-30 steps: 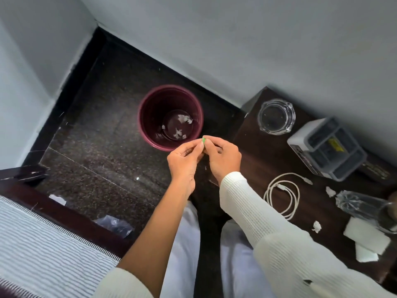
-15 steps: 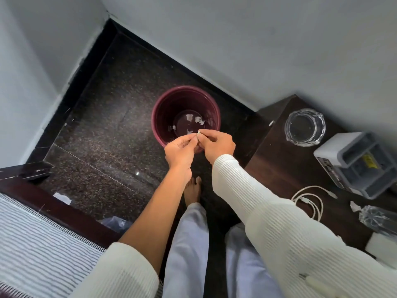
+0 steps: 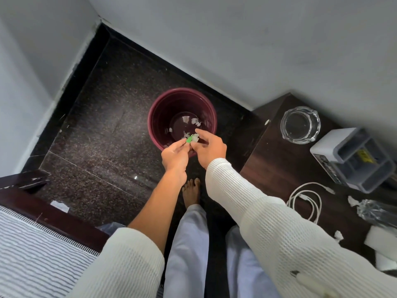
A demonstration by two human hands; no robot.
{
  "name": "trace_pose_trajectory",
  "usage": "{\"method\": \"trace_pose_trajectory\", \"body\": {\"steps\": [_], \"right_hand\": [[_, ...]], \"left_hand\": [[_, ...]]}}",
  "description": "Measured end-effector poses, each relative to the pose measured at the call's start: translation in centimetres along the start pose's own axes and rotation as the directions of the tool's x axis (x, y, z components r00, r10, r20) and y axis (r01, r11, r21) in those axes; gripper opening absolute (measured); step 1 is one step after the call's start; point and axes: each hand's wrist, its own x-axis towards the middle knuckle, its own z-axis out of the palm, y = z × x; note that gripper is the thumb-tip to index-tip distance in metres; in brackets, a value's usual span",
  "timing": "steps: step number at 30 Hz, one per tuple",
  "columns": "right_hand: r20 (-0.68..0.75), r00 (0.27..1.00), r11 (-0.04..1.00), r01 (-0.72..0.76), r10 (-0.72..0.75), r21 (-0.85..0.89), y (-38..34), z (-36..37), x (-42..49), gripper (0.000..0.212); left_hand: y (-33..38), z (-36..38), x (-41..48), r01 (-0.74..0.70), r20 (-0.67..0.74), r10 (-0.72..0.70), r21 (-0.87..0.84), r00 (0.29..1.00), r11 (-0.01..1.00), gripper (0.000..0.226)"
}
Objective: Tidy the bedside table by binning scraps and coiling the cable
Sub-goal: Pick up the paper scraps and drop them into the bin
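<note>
The two hands are now brought forward over the near rim of the maroon bin (image 3: 158, 125); one second ago they were held short of it and pressed tightly together. The left hand (image 3: 174, 157) is closed in a pinch on a small green scrap (image 3: 189, 139). The right hand (image 3: 210, 150) is loosened: its forefinger is stretched out, and a white scrap (image 3: 195, 137) is seen at its fingertips, just beside the green one. Whether this white scrap is gripped or already let go cannot be told. Both scraps are therefore above the bin opening, where other white pieces are already lying below the hands. It is judged that the drop is about to be made.

Well to the right of the right hand, the white cable (image 3: 305, 201) is lying in a loose coil on the bedside table (image 3: 279, 168), and more paper scraps (image 3: 338, 235) are left near it, so the binning is not finished.
</note>
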Motion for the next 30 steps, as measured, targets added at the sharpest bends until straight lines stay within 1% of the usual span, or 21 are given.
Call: {"method": "trace_pose_trajectory", "body": {"steps": [3,5,8,10,12,16,17,18,20,21,23,26,28,30], "right_hand": [[0.102,0.994,0.999,0.045,-0.043,-0.021,0.7,-0.9,-0.6,0.05],[0.157,0.987,0.998,0.051,-0.046,-0.028,0.9,-1.2,-0.7,0.05],[0.171,0.984,0.998,0.051,-0.045,-0.029,0.8,-1.3,-0.7,0.046],[0.155,0.986,0.998,0.058,-0.055,-0.015,0.9,-1.4,-0.8,0.043],[0.109,0.991,0.997,0.073,-0.071,-0.011,1.2,-1.6,-1.1,0.039],[-0.067,0.996,0.998,0.06,-0.058,0.036,1.8,-3.2,-2.3,0.028],[-0.112,0.993,0.997,0.056,-0.049,0.061,2.1,-3.9,-2.8,0.025],[-0.151,0.987,0.995,0.059,-0.045,0.086,2.3,-4.8,-3.5,0.022],[-0.215,0.976,0.987,0.069,-0.036,0.146,3.2,-7.0,-5.2,0.018],[-0.244,0.969,0.981,0.073,-0.028,0.179,3.8,-8.3,-6.1,0.017],[-0.317,0.948,0.967,0.08,0.001,0.24,5.6,-11.0,-8.1,0.015],[-0.478,0.873,0.948,0.065,0.097,0.311,9.3,-15.8,-10.6,0.014],[-0.575,0.798,0.939,0.032,0.182,0.343,12.1,-18.8,-12.0,0.014],[-0.667,0.706,0.941,0.003,0.237,0.338,15.1,-21.8,-13.2,0.014]], "left_hand": [[-0.7,0.0,-0.7,0.002,0.008,-0.002,-0.003,1.0,1.0,0.03],[-0.6,0.0,-0.9,-0.005,0.024,0.006,-0.035,1.0,0.999,0.033],[-0.1,0.0,-0.8,-0.02,0.031,0.022,-0.071,0.999,0.997,0.041],[0.2,0.0,-0.9,-0.043,0.033,0.045,-0.058,0.998,0.997,0.04],[0.3,0.1,-1.2,-0.057,0.04,0.059,-0.053,0.997,0.997,0.038],[-0.7,0.2,-2.8,-0.088,0.062,0.089,-0.016,0.994,0.996,0.032],[-1.3,0.0,-3.5,-0.113,0.059,0.111,0.04,0.992,0.993,0.029],[-1.9,0.0,-4.3,-0.153,0.055,0.146,0.134,0.988,0.979,0.025],[-3.5,0.1,-6.5,-0.248,0.083,0.234,0.332,0.969,0.91,0.02],[-4.3,0.3,-7.8,-0.294,0.113,0.272,0.388,0.956,0.873,0.018],[-5.9,1.2,-10.8,-0.382,0.193,0.33,0.436,0.924,0.815,0.016],[-9.1,3.9,-15.9,-0.524,0.379,0.372,0.481,0.847,0.703,0.015],[-11.4,5.9,-19.1,-0.629,0.533,0.371,0.46,0.76,0.627,0.013],[-13.8,8.1,-22.0,-0.728,0.675,0.352,0.416,0.649,0.545,0.012]]}}
